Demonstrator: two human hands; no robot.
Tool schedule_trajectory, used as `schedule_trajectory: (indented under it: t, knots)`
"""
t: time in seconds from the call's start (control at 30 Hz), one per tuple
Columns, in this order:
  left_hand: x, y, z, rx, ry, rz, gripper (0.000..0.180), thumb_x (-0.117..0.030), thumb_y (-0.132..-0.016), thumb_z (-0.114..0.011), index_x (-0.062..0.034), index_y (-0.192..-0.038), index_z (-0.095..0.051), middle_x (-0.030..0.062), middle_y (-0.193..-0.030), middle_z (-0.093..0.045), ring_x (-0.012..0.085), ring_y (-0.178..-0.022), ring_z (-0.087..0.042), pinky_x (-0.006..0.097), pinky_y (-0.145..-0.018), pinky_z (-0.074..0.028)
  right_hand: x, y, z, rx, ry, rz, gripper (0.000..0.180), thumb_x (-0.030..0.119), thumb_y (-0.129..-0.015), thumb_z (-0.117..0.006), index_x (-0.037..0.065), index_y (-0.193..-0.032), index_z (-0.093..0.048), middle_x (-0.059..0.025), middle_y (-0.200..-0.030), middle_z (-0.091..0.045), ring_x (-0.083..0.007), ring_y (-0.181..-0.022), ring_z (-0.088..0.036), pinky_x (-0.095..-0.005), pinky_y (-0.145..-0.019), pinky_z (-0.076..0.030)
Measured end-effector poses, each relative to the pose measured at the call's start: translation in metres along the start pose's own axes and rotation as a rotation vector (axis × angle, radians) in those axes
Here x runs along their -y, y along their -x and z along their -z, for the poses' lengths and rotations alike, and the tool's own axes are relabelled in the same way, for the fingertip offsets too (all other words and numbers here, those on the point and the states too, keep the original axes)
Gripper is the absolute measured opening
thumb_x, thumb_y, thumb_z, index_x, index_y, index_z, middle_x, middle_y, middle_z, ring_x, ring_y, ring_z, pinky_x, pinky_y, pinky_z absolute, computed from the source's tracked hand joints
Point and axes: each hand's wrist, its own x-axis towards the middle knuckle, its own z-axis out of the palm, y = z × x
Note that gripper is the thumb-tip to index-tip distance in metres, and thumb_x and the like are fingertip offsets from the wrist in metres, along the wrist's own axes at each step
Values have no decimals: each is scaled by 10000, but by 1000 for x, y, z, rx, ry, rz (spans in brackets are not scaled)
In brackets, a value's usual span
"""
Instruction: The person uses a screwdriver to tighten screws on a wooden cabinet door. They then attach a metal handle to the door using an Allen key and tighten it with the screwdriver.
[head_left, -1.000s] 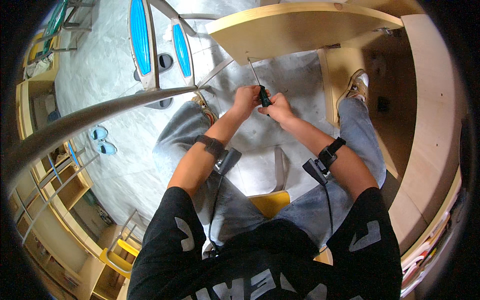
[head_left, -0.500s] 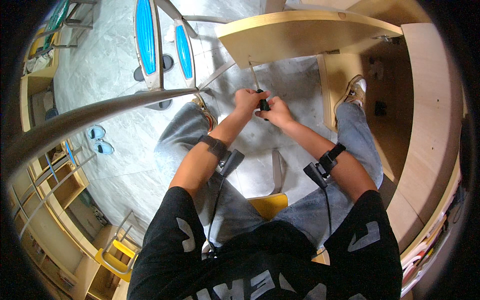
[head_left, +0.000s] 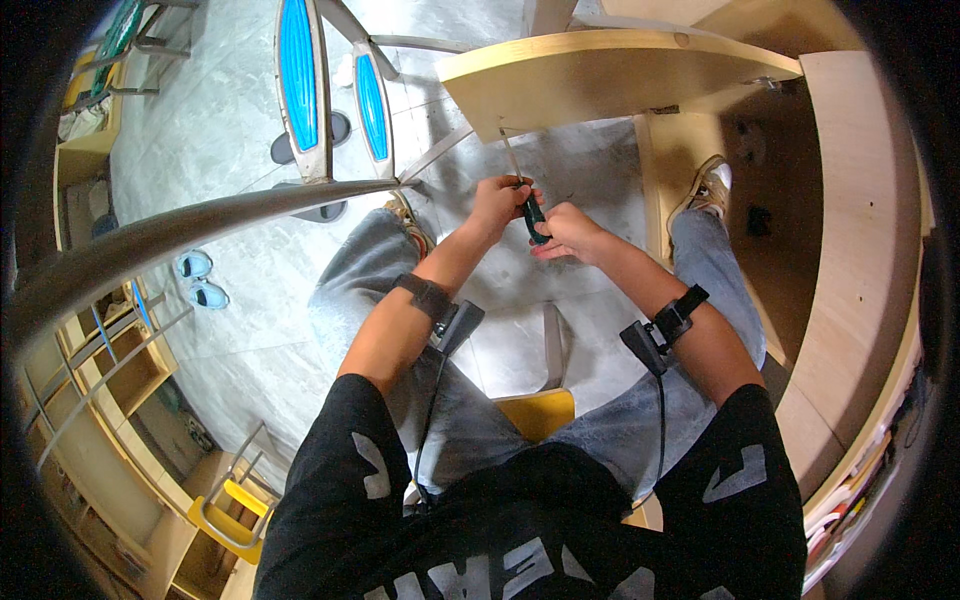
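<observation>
A screwdriver (head_left: 534, 217) with a dark handle and a thin metal shaft is between my hands. Its tip points away from me and meets the lower left part of an open wooden cabinet door (head_left: 600, 85). My left hand (head_left: 500, 205) pinches the front of the handle, close to the shaft. At the butt end of the handle, my right hand (head_left: 570, 233) has its fingers bent around it. The screw, if one is at the tip, is too small to make out.
A metal ladder with blue treads (head_left: 300, 80) rises at the left, its curved rail crossing toward me. To the right stands the open wooden cabinet (head_left: 780, 200), with my shoe (head_left: 712, 185) at its edge. Light blue slippers (head_left: 205, 280) lie on the tiled floor. I sit on a yellow seat (head_left: 540, 412).
My right hand has shifted slightly right and toward me, to the handle's butt end, uncovering more of the handle. My left hand has stayed nearly in place.
</observation>
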Motion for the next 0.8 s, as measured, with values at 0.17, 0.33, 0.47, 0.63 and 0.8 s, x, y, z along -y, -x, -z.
schedule_trajectory:
  t: [0.17,0.33,0.47,0.63,0.8]
  knots:
    - [-2,0,2,48,13,47,362,-143,-844,-614,82,-1104,-498,146,-977,-595,245,-900,-603,340,-786,-502,-4,-2,-1,-61,130,102,219,101,-843,-596,-77,-960,-544,-158,-907,-597,-255,-767,-639,-337,-672,-546]
    - [1,2,-5,-149,-205,32,345,-251,-730,-757,12,-897,-606,51,-767,-591,135,-661,-558,251,-581,-456,-5,-4,-9,-127,219,149,260,106,-783,-682,-34,-903,-499,-106,-817,-585,-190,-680,-611,-290,-579,-515]
    - [0,3,-4,-188,-313,12,338,-282,-709,-779,2,-780,-609,30,-673,-575,122,-556,-532,253,-506,-437,-7,-4,-11,-168,236,180,357,103,-726,-742,8,-886,-437,-75,-740,-559,-153,-603,-578,-275,-517,-491]
    - [-3,3,-6,-219,-364,14,370,-278,-721,-772,28,-838,-600,40,-662,-569,120,-524,-507,264,-471,-405,-11,-7,-18,-262,288,263,422,129,-688,-779,3,-894,-433,-71,-730,-558,-139,-550,-551,-270,-466,-456]
    - [-6,4,-8,-226,-354,-29,350,-215,-755,-741,76,-886,-596,77,-724,-606,152,-597,-575,274,-525,-457,-8,-9,-15,-184,483,254,394,224,-735,-731,1,-939,-478,-63,-748,-560,-144,-607,-560,-285,-525,-468]
